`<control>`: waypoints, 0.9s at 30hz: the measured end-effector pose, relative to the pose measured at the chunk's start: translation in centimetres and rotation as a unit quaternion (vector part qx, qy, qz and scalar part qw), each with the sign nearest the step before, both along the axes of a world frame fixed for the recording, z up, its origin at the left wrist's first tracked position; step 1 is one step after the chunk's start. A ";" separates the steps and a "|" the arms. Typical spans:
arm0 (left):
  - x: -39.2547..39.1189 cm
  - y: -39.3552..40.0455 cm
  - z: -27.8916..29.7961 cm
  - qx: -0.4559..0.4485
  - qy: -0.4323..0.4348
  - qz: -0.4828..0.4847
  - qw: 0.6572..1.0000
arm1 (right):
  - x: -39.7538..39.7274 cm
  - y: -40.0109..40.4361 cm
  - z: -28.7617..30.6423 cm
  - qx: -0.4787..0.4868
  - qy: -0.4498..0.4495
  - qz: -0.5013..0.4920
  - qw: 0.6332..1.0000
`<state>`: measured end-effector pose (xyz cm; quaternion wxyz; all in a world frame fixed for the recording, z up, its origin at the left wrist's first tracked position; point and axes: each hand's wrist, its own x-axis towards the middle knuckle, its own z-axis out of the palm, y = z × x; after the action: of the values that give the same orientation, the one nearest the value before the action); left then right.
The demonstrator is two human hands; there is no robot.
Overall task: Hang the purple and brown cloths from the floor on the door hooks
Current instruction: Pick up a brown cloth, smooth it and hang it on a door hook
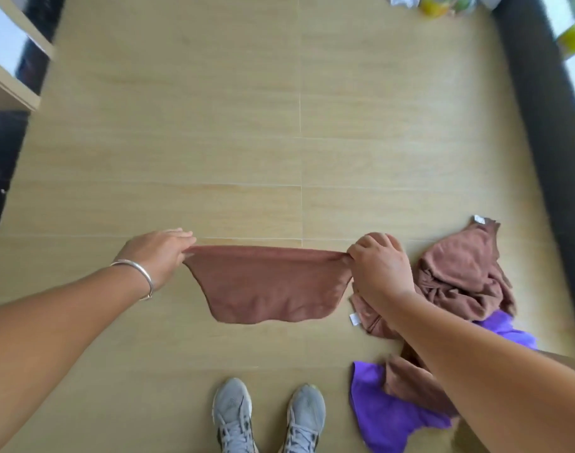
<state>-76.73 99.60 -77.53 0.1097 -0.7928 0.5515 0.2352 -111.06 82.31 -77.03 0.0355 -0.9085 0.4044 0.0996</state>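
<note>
A brown cloth [269, 286] hangs stretched between my two hands above the wooden floor. My left hand [158, 253] pinches its left corner and my right hand [377, 266] grips its right corner. On the floor to the right lies a heap of more brown cloths [459, 276]. A purple cloth [381, 416] lies spread near my right foot, partly under my right forearm. Another bit of purple cloth [508, 328] shows under the brown heap. No door or hooks are in view.
My grey shoes [233, 416] stand at the bottom centre. A dark skirting [541, 125] runs along the right wall. A light wooden furniture edge [14, 86] juts in at the upper left. Blurred yellow and white items [433, 4] lie at the far end.
</note>
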 end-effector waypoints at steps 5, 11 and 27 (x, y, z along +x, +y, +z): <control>1.1 -1.8 15.2 -0.034 0.001 0.003 0.999 | 1.2 -2.9 15.6 0.025 -0.024 0.017 0.999; 1.9 -3.5 35.3 -0.129 0.007 0.005 0.992 | 1.2 -5.9 36.2 0.051 -0.050 0.072 0.995; 1.1 -5.9 76.5 -0.382 -0.099 -0.005 0.919 | 1.9 -8.2 74.9 -0.188 -0.220 0.062 0.955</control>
<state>-75.60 93.69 -1.00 -0.1466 -0.7909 0.5895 -0.0733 -109.12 74.15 -2.09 -0.0544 -0.9213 0.3413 -0.1783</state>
